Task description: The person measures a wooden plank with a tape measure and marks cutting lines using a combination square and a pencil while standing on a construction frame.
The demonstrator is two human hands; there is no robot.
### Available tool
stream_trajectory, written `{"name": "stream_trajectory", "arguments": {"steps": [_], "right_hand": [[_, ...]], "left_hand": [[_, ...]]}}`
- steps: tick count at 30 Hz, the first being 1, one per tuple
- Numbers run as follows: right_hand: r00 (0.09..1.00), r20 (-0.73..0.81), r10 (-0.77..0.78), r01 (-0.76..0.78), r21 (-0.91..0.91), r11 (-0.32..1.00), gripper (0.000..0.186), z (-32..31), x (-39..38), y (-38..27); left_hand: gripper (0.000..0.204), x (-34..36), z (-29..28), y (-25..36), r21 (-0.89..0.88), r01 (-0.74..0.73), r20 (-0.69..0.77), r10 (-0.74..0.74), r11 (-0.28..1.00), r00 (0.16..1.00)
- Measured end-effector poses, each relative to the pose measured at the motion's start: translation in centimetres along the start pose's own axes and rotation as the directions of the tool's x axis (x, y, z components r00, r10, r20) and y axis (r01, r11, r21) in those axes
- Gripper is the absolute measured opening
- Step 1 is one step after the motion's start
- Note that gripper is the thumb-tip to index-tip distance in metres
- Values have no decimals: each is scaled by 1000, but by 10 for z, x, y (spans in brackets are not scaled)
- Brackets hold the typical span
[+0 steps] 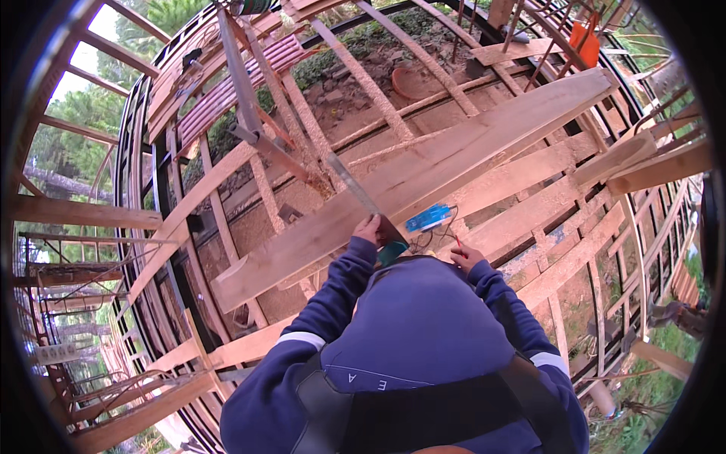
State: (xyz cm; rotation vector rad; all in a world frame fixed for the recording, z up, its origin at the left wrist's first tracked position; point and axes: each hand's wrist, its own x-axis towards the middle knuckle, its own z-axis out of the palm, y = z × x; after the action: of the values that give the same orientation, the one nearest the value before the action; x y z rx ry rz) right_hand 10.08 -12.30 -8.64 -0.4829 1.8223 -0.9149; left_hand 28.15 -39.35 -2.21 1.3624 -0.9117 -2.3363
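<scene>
A long, thick wooden plank (469,151) lies slantwise in front of me, from lower left to upper right. My left hand (368,228) grips a carpenter's square (353,186) near its dark stock; the metal blade lies across the plank's top face, pointing away and to the left. Closed around a thin red pencil (457,241), my right hand (468,258) is off the plank's near side. A bright blue object (429,218) with dark cord lies between my hands, beyond my body. By the left hand is a teal piece (391,253), partly hidden by my body.
Wide boards (514,216) and narrow joists run under and around the plank, with open gaps showing the ground. Crossing metal and wooden beams (246,113) rise at the upper left. Pinkish stacked strips (242,83) lie beyond; an orange item (584,44) hangs at the upper right.
</scene>
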Motion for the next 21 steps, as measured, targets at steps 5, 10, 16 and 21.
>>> {"name": "stream_trajectory", "arguments": {"steps": [5, 10, 16, 21], "right_hand": [[944, 151, -293, 262, 192, 946, 53, 53, 13, -49], [935, 354, 27, -267, 653, 709, 38, 55, 8, -95], [997, 55, 62, -83, 728, 680, 30, 50, 14, -102], [971, -210, -115, 218, 577, 787, 22, 63, 20, -86]], "left_hand": [[60, -17, 43, -15, -294, 212, 496, -41, 932, 867], [63, 9, 32, -3, -214, 318, 618, -124, 924, 776], [44, 28, 38, 12, 182, -16, 316, -44, 983, 948], [24, 57, 24, 5, 480, -366, 327, 225, 797, 918]]}}
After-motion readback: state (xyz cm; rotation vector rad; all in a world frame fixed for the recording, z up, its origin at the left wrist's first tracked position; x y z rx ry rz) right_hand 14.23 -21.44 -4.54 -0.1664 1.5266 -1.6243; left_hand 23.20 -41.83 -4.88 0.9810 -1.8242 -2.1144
